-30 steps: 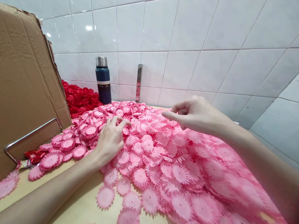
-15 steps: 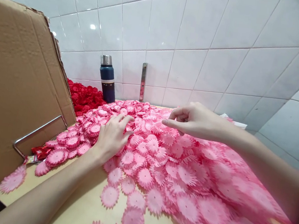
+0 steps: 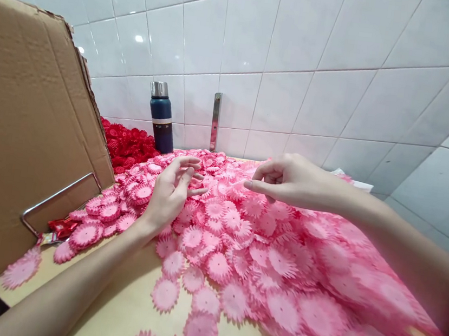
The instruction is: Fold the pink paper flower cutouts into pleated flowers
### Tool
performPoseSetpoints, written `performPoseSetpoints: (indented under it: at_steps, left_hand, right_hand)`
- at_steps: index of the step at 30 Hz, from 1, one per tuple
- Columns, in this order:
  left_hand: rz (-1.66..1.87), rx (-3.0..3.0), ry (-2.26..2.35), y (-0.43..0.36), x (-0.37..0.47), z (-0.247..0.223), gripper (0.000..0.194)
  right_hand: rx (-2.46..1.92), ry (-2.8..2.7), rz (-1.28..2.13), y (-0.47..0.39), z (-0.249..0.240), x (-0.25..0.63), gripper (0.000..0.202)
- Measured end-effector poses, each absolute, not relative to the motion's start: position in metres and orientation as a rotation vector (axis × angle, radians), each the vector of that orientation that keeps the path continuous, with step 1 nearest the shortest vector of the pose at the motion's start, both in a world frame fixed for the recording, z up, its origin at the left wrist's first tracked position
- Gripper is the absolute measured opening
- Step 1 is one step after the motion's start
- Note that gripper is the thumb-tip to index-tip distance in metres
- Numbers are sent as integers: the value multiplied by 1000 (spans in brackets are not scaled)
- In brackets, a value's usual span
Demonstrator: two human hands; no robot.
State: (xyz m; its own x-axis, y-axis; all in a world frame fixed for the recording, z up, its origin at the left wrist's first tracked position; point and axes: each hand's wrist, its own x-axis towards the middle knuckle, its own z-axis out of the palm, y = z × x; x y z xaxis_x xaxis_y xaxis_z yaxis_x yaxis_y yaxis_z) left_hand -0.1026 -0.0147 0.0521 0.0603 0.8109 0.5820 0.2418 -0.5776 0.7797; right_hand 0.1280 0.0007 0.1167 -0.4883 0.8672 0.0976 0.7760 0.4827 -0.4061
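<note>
Many pink, fringed, flower-shaped discs (image 3: pixel 218 265) are heaped across the pale table. Over the left part of the heap is my left hand (image 3: pixel 172 191), turned partly on its side with its fingers apart and nothing seen in it. To the right, my right hand (image 3: pixel 278 180) hovers above the heap, its thumb and fingers drawn together in a pinch. Whatever lies between those fingertips is too small to make out; the pink discs behind blend with it.
A tall cardboard piece (image 3: pixel 28 127) stands at the left with a metal wire handle (image 3: pixel 61 191). Red discs (image 3: pixel 129 145) lie behind it, beside a dark blue bottle (image 3: pixel 161 119). A metal bracket (image 3: pixel 215 120) is by the tiled wall. Red wrappers (image 3: pixel 62 227) sit near the cardboard.
My left hand has rolled from palm down onto its side, lifting its fingers off the discs. My right hand has hardly moved and keeps its pinch.
</note>
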Motion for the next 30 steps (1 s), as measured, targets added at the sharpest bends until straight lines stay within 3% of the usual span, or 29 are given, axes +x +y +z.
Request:
performPoseSetpoints:
  at_steps: [3,8,12,16,22,30]
  left_hand:
    - [1483,2012,1201,-10,-108,49,22]
    - [984,2540,1399,-9,-115,39,43]
    - [877,2588,1497,-10,-115,34,31]
    - [1048,2564,1541,-10,-113,39,17]
    - [1746,2071,1303,-15,-104,47,1]
    - [1761,1606,935,-25,-85,41,15]
  right_hand:
    - [-1401,-2442,456,0,117,129,29]
    - [-1367,-2459,484,0,117,130,31]
    - [-1356,-2472,463,1,117,130,35]
    - [-1341,-2490,446,1,116,130,35]
    - [-1220,-2440,445,-5,117,121,29]
    - [-893,-2356,590,-22,104,89,16]
